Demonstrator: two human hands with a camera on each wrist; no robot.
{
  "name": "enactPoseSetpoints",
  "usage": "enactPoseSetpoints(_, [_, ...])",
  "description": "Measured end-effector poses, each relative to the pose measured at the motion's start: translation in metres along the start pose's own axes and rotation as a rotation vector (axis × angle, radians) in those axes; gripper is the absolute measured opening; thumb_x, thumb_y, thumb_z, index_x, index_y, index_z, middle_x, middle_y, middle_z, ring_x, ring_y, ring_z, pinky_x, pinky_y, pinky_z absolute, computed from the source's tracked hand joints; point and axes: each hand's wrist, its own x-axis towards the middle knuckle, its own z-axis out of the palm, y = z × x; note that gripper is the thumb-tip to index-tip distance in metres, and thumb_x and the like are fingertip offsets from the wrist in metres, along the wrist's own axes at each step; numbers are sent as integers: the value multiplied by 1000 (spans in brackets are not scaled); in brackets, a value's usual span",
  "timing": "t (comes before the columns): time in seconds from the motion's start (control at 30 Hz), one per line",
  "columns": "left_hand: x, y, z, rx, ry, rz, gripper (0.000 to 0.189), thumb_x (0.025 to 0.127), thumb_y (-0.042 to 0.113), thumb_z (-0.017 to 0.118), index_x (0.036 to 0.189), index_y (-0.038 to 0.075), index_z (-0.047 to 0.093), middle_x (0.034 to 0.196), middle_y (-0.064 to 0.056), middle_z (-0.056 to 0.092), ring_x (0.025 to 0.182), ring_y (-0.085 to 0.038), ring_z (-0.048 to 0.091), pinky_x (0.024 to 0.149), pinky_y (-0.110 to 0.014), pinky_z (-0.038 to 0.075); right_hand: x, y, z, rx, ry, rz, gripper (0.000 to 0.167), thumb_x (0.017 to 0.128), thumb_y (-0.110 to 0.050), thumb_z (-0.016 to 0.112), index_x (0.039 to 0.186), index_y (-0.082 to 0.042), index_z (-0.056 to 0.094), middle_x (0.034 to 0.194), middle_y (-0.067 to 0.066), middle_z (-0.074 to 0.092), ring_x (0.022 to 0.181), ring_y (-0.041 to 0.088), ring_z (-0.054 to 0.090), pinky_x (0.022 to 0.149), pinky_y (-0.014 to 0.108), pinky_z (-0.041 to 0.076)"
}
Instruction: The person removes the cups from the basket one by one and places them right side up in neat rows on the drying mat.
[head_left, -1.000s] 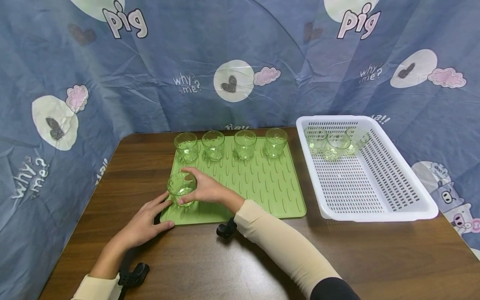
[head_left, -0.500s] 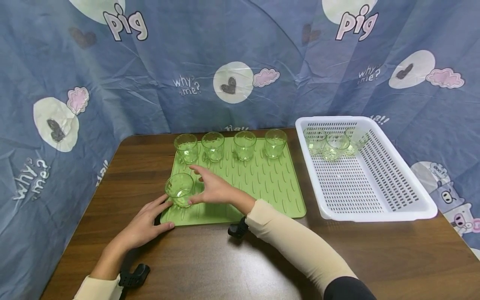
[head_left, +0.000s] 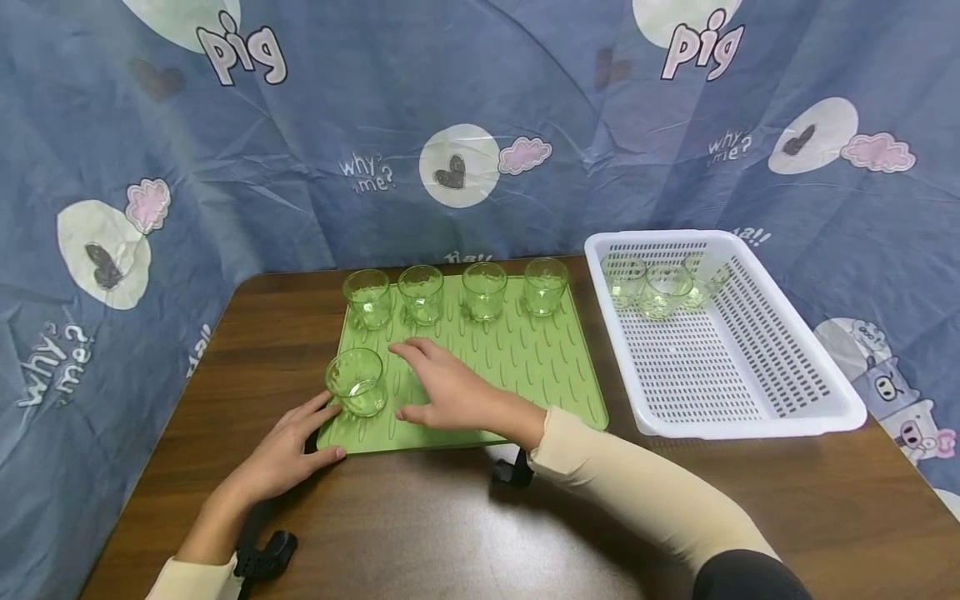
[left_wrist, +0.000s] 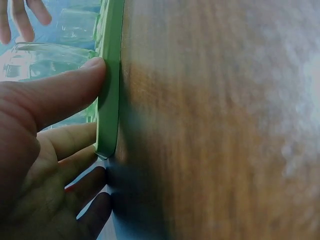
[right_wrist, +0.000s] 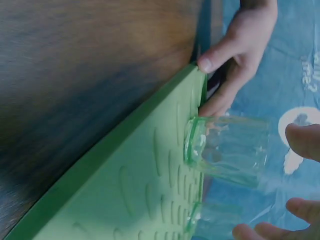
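Observation:
A clear green-tinted drinking glass (head_left: pixel 357 383) stands upright on the front left part of a green ridged mat (head_left: pixel 495 358). My left hand (head_left: pixel 288 446) rests at the mat's front left corner, fingers spread; its thumb lies on the mat's edge in the left wrist view. The left fingertips are right beside the glass. My right hand (head_left: pixel 457 392) hovers over the mat to the right of that glass, thumb and fingers apart, holding nothing. In the right wrist view a gap shows between the right fingers (right_wrist: pixel 300 207) and the glass (right_wrist: pixel 230 147).
Several matching glasses (head_left: pixel 483 292) stand in a row along the mat's back edge. To the right, a white perforated plastic basket (head_left: pixel 637 392) holds 3 more glasses (head_left: pixel 663 292) at its back left. A printed blue cloth (head_left: pixel 300 167) hangs behind the wooden table (head_left: pixel 420 517).
My right hand has let go of the front glass and moved right, away from it. The glass sits slightly farther left. My left hand has stayed at the mat's corner.

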Motion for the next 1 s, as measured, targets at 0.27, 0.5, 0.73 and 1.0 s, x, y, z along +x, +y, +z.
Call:
enactPoseSetpoints(0.27, [-1, 1, 1, -8, -5, -13, 67, 90, 34, 72, 143, -1, 50, 157, -27, 32, 139, -52, 31, 104, -69, 35, -40, 4, -20, -93, -15, -87, 84, 88, -35, 74, 156, -13, 29, 160, 15, 31, 144, 30, 40, 118, 45, 36])
enactPoseSetpoints(0.5, [-4, 1, 2, -10, -5, -18, 66, 90, 33, 73, 142, -1, 51, 156, -29, 34, 139, -53, 32, 103, -69, 35, -71, 14, -52, -37, -11, -59, 80, 89, -33, 75, 154, -16, 33, 162, 12, 29, 144, 32, 41, 114, 50, 40])
enactPoseSetpoints(0.73, [-2, 1, 2, 4, -13, -23, 67, 90, 35, 72, 143, 0, 51, 156, -28, 33, 139, -53, 32, 103, -70, 35, -101, 35, -90, -83, 108, -54, 75, 88, -31, 75, 151, -11, 40, 160, 16, 31, 145, 37, 38, 116, 55, 35])
enactPoseSetpoints(1.0, [-1, 2, -1, 5, -23, -25, 67, 90, 35, 72, 143, -1, 50, 157, -28, 32, 139, -53, 31, 103, -70, 35, -126, 64, -112, -67, 181, 22, 72, 88, -25, 75, 150, -10, 41, 159, 17, 33, 144, 38, 39, 114, 58, 35])
